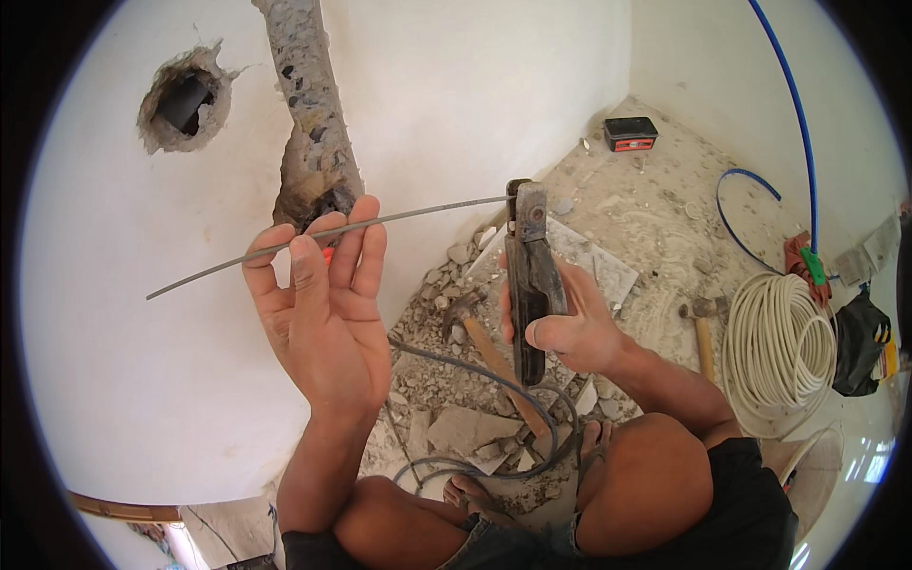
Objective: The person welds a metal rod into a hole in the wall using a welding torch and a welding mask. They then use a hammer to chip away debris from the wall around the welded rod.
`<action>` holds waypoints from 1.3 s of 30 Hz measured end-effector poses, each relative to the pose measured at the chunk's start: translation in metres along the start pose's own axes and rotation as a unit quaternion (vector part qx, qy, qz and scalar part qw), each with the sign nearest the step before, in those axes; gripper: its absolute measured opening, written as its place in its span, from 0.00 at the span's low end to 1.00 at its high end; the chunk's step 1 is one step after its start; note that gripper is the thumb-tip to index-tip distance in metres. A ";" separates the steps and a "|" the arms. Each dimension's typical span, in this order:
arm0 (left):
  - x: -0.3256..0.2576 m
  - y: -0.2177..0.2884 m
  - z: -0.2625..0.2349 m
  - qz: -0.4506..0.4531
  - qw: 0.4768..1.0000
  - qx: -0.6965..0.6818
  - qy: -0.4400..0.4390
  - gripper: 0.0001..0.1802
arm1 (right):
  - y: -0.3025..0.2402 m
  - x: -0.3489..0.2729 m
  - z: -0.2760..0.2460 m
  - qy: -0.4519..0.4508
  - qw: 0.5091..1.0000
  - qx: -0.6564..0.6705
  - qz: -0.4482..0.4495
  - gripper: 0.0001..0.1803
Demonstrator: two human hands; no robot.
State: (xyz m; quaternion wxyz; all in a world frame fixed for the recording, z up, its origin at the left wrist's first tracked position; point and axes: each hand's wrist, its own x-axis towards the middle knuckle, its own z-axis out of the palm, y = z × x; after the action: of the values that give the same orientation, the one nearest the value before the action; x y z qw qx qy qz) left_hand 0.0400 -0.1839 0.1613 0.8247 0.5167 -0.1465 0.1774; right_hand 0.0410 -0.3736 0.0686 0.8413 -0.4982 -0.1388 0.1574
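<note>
A thin grey welding rod [427, 211], slightly bent, runs across in front of the wall. Its right end sits in the jaws of a black, worn welding electrode holder [534, 271]. My right hand [584, 318] is wrapped round the holder's handle, thumb along its side. Towards the rod's left part, my left hand [332, 318] is raised palm up, pinching the rod between thumb and fingers. Behind these fingers a small orange-red bit shows at the lower end of a rough chased channel [318, 123] in the white wall; most of it is hidden.
Rubble [465, 432] covers the floor, with a wooden-handled hammer [494, 366] and a dark cable [465, 361] over it. Another hammer [703, 337] lies near a coil of white cable [779, 347]. A black-and-red box [631, 135] stands in the corner. A blue conduit [793, 85] hangs at right.
</note>
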 end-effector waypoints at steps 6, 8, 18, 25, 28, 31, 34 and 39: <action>-0.002 -0.004 0.000 -0.009 1.000 -0.009 -0.013 0.08 | 0.002 0.001 0.006 0.010 1.000 0.010 -0.011 0.38; -0.002 -0.006 0.000 -0.011 1.000 -0.011 -0.020 0.08 | 0.002 0.001 0.007 0.009 1.000 0.008 -0.019 0.38; -0.003 -0.008 0.005 -0.009 1.000 -0.003 -0.001 0.08 | 0.000 -0.005 0.002 -0.001 1.000 0.026 -0.011 0.40; -0.005 -0.005 0.002 -0.035 0.998 -0.050 -0.009 0.07 | 0.010 -0.002 0.004 0.006 0.997 0.056 -0.053 0.49; -0.001 -0.005 -0.001 -0.066 0.994 -0.083 0.020 0.08 | 0.010 -0.004 0.019 0.014 0.995 0.035 -0.097 0.54; 0.002 0.008 0.005 -0.188 0.980 -0.049 0.033 0.14 | 0.003 -0.010 0.029 0.066 0.986 -0.052 -0.145 0.57; -0.005 0.032 0.000 -0.289 0.957 -0.023 0.015 0.21 | 0.004 -0.008 0.020 0.129 0.969 -0.103 -0.182 0.62; -0.080 0.104 -0.095 -0.030 0.926 0.333 0.177 0.26 | 0.009 0.016 -0.010 0.206 0.927 -0.207 -0.235 0.67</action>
State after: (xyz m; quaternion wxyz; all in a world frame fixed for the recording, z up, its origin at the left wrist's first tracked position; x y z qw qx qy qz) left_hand -0.0722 -0.0670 0.1702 0.6230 0.7256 0.0853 0.2794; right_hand 0.0581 -0.3711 0.0571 0.7425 -0.6356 -0.1052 -0.1831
